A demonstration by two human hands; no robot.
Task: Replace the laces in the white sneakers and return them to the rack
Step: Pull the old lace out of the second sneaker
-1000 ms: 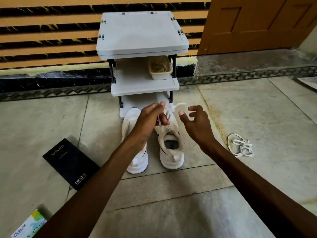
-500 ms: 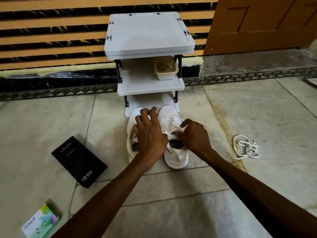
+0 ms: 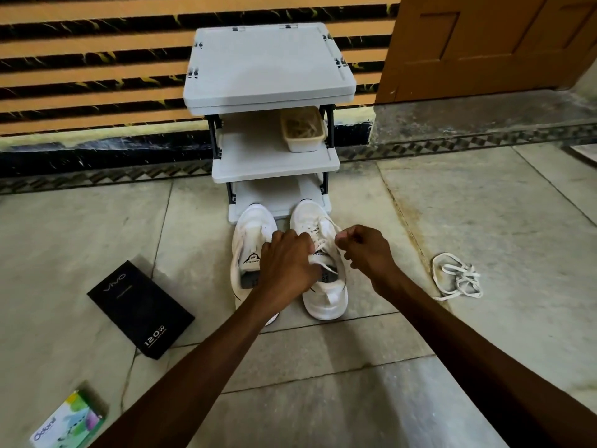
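Head view, your 2 hands at the shoes.
- Right sneaker (image 3: pixel 324 297): white, upright on the floor (image 3: pixel 484 205), toe at the bottom shelf of the grey 3-tier rack (image 3: pixel 268 66). A white lace (image 3: pixel 318 236) crosses its eyelets.
- Left sneaker (image 3: pixel 250 234): just beside the first, same heading, tongue marked SPEED.
- Left hand (image 3: pixel 287 266): you reach over the gap between the pair, grip curled onto the lace at the right sneaker's tongue.
- Right hand (image 3: pixel 368 253): above that sneaker's outer side, grip pinching a lace end between thumb and forefinger.
- Loose lace (image 3: pixel 457 276): tangled on the floor, well right of the pair.
- Beige tub (image 3: pixel 302 130): middle shelf, right side, tan strands inside.
- Black vivo box (image 3: pixel 139 308) and Odonil carton (image 3: pixel 68 421): floor, left.
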